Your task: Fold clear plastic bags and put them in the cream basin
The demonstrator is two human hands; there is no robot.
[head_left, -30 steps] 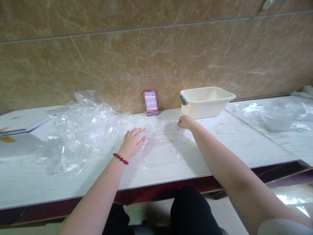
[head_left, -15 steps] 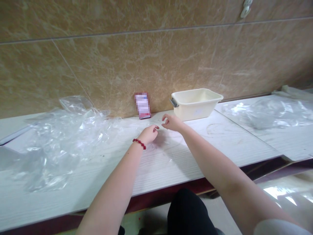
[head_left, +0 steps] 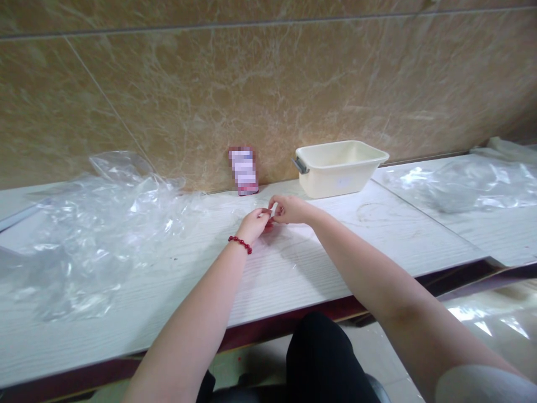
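My left hand (head_left: 254,223), with a red bead bracelet (head_left: 240,244) at the wrist, is above the white table (head_left: 268,291). Its fingers are closed, meeting the fingertips of my right hand (head_left: 291,210). My right hand is pinched, and whatever lies between the fingertips is too small to make out. Behind my hands a phone (head_left: 244,172) with a blurred screen leans upright against the wall. A cream plastic bin (head_left: 339,182) with a grey handle stands just behind and right of my right hand.
Crumpled clear plastic bags (head_left: 113,224) cover the table's left side. More clear plastic (head_left: 470,182) lies at the far right. A brown marbled wall (head_left: 201,95) rises behind the table. My knee is below the front edge.
My hands have come together, my right hand moving left until the fingertips meet. The fingers of both hands have closed. The camera view has shifted slightly.
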